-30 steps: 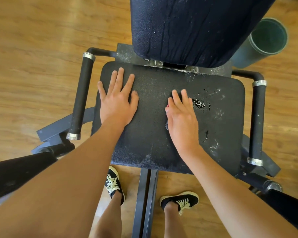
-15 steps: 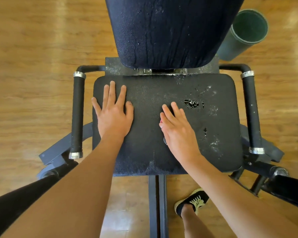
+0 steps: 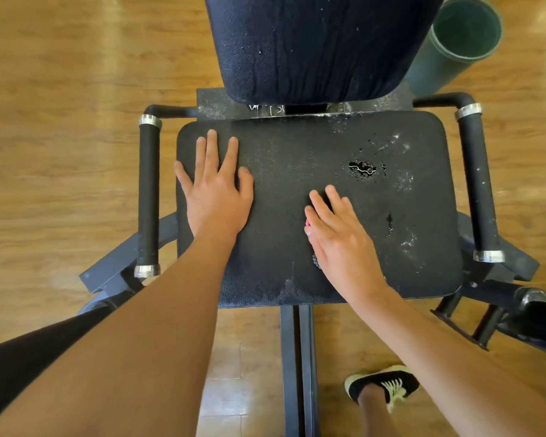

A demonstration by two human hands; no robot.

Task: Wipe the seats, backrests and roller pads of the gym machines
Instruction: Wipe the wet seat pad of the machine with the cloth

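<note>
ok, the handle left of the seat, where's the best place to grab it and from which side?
I'd take the handle on its black padded stretch, midway between the silver rings, coming from above on the outer side. It runs front to back along the seat with only a narrow gap there, and the left hand lies flat on the seat close by.

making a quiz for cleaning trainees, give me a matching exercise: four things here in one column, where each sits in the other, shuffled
1 left hand
2 puddle
3 green tube
4 shoe

a floor beside the backrest
b floor below the seat's front
c seat, left part
d seat, right part

Pairs: 1-c, 2-d, 3-a, 4-b
</note>
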